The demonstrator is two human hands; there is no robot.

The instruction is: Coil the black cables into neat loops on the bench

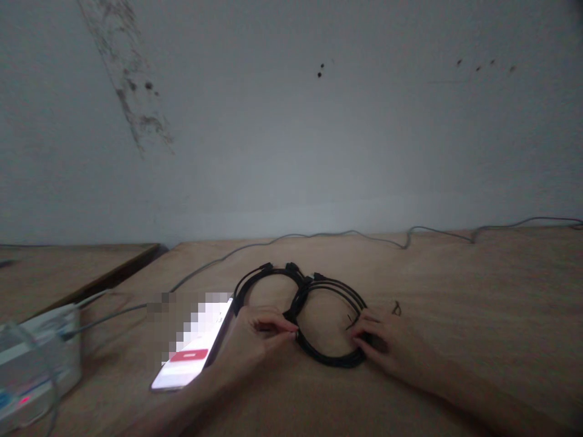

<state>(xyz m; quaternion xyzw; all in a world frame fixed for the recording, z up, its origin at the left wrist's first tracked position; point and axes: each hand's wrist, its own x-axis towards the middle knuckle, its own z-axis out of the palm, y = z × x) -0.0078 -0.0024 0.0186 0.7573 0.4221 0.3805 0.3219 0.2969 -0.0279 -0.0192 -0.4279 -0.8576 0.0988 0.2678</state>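
Observation:
Two coils of black cable lie overlapping on the wooden table. The right cable coil [332, 362] sits between my hands, its plug ends [317, 277] at the top. My left hand [262, 340] pinches this coil's left side, thumb and forefinger pressed together. On the opposite side, my right hand [385, 340] has its fingers closed around the coil. A short thin dark strand [350, 320] pokes out by the right fingertips; I cannot tell whether it is a tie. The left cable coil [255, 276] is partly hidden behind my left hand, with connectors at its top.
A phone [195, 358] with a lit, partly blurred screen lies left of my left hand. Further left stands a white power strip [68, 358] with plugged-in cords. A small dark twist tie [396, 308] lies beyond my right hand. A thin grey cord [291, 235] runs along the wall.

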